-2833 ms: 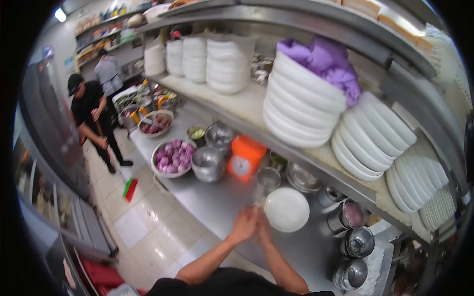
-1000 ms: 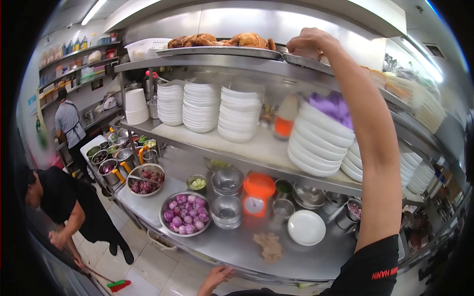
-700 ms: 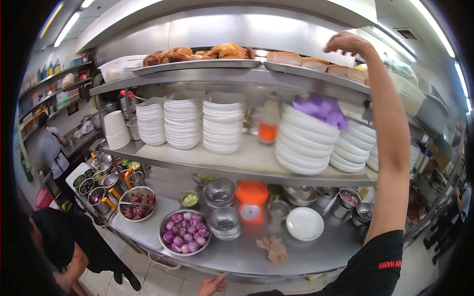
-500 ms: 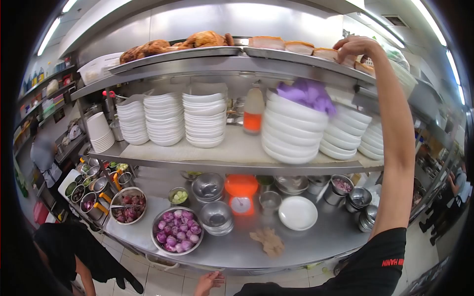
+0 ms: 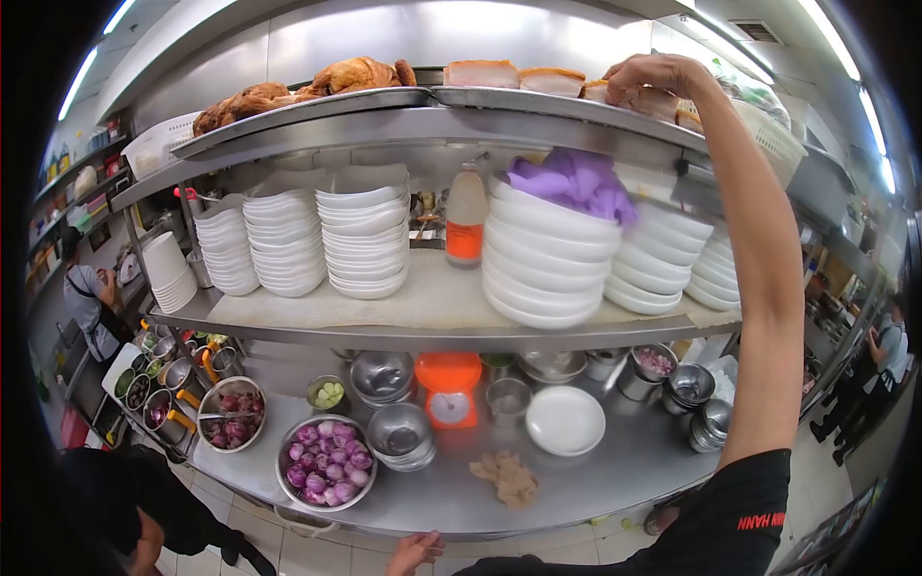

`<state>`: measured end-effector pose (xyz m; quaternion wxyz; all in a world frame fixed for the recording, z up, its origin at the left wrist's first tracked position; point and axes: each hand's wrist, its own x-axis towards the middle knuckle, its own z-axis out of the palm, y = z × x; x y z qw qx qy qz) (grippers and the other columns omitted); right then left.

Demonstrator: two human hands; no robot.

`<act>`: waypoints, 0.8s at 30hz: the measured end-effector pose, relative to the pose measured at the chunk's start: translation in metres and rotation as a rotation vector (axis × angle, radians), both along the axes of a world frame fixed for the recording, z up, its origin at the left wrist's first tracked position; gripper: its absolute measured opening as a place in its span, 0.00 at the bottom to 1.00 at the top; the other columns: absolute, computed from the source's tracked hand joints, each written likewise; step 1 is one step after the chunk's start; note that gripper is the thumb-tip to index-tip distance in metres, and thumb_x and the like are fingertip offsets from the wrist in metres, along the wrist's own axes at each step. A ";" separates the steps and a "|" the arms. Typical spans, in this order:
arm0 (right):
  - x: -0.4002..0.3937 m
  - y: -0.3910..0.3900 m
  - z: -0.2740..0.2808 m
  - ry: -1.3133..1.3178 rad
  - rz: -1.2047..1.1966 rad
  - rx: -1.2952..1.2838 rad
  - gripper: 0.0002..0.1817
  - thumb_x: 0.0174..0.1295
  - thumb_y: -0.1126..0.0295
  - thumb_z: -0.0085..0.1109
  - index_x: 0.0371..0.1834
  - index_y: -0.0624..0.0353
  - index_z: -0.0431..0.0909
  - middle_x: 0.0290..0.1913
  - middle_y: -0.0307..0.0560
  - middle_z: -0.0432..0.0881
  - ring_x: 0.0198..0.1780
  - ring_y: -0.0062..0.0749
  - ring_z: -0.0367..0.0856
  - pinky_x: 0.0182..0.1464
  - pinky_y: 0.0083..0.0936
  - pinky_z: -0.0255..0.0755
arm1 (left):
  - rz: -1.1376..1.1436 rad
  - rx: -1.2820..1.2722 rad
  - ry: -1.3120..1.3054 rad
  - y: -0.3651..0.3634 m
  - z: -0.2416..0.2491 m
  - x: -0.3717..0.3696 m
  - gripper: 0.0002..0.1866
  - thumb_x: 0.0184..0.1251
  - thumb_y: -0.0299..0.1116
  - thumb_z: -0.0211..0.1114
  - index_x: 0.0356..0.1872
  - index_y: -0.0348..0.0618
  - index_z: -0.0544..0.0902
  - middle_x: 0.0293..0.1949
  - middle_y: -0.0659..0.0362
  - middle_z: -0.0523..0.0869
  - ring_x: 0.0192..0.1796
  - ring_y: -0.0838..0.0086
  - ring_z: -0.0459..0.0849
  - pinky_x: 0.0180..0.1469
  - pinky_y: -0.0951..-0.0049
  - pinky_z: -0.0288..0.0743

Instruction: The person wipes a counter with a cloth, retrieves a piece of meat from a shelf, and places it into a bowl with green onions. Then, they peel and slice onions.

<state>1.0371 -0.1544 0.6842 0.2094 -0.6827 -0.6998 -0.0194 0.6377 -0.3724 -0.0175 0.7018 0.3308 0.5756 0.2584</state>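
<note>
My right hand [image 5: 655, 81] reaches up to the top shelf, its fingers curled down over a block of pale-topped meat [image 5: 649, 102] on a metal tray [image 5: 567, 108]. More meat blocks [image 5: 480, 74] lie to its left on that tray. Low at the front edge of the steel counter, my left hand [image 5: 417, 554] hangs with its fingers partly bent and close together; whether it holds anything is hidden.
Stacked white bowls [image 5: 552, 250], a bottle [image 5: 466, 216] and purple cloth [image 5: 576, 187] occupy the middle shelf. Below are onions [image 5: 328, 463], an orange scale [image 5: 449, 389], a white plate [image 5: 566, 420] and crumpled brown paper [image 5: 507, 480]. A person [image 5: 163, 499] in black is at the lower left.
The view has shifted, so the shelves appear further left. My right hand stays over the meat and seems slightly further left along the tray. The person at the lower left has moved.
</note>
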 end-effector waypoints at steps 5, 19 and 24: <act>-0.005 0.009 0.004 -0.038 -0.062 -0.005 0.29 0.35 0.56 0.64 0.45 0.53 0.80 0.41 0.42 0.80 0.44 0.30 0.77 0.43 0.29 0.70 | 0.039 -0.006 0.005 0.003 -0.010 0.006 0.21 0.70 0.46 0.63 0.48 0.34 0.80 0.41 0.52 0.88 0.40 0.65 0.88 0.39 0.69 0.80; -0.011 0.008 0.000 -0.031 -0.016 0.012 0.35 0.36 0.52 0.74 0.51 0.54 0.80 0.46 0.47 0.81 0.48 0.33 0.78 0.47 0.28 0.73 | -0.011 0.025 0.026 0.024 -0.006 0.039 0.22 0.70 0.45 0.62 0.49 0.32 0.80 0.42 0.50 0.88 0.39 0.64 0.88 0.39 0.69 0.81; 0.014 -0.017 0.003 -0.011 0.057 0.096 0.37 0.34 0.57 0.75 0.53 0.57 0.79 0.48 0.48 0.80 0.49 0.35 0.77 0.49 0.27 0.72 | 0.041 0.187 -0.074 0.001 0.014 0.034 0.27 0.69 0.50 0.61 0.56 0.34 0.78 0.45 0.50 0.86 0.43 0.64 0.85 0.43 0.64 0.79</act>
